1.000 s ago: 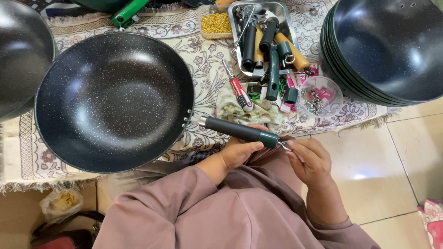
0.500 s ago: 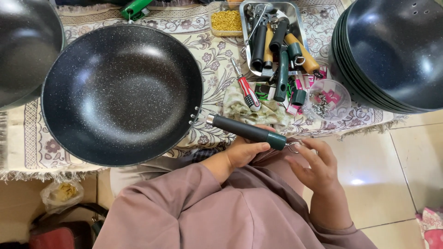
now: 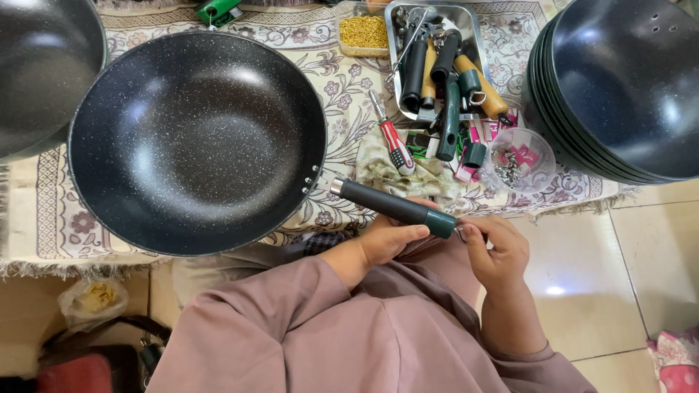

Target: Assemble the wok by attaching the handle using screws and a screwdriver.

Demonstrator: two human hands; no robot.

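The left hand (image 3: 389, 240) is curled around the underside of the long dark handle with a green end cap (image 3: 397, 207), fingers wrapped and thumb along its near side, so it bears the handle's weight. The right hand (image 3: 499, 251) has its fingertips pinched together at the small metal hanging ring (image 3: 460, 233) on the tip of the cap; whether they actually grip the ring I cannot tell. To work at that tip well, the left grip should stay firm and close to the cap so the handle cannot twist, while the right fingers make small, square movements and avoid levering sideways. The handle belongs to the large black speckled non-stick wok (image 3: 196, 142), which rests on the patterned floral cloth (image 3: 342, 127) just in front of the person's lap, bowl upward. Its long axis runs diagonally, from the riveted joint at the rim on the upper left down to the cap at the lower right, pointing toward the right hand. Beyond lies a red-handled screwdriver (image 3: 393, 142), a metal tray of spare handles (image 3: 437, 65) and a stack of dark woks (image 3: 619, 87).
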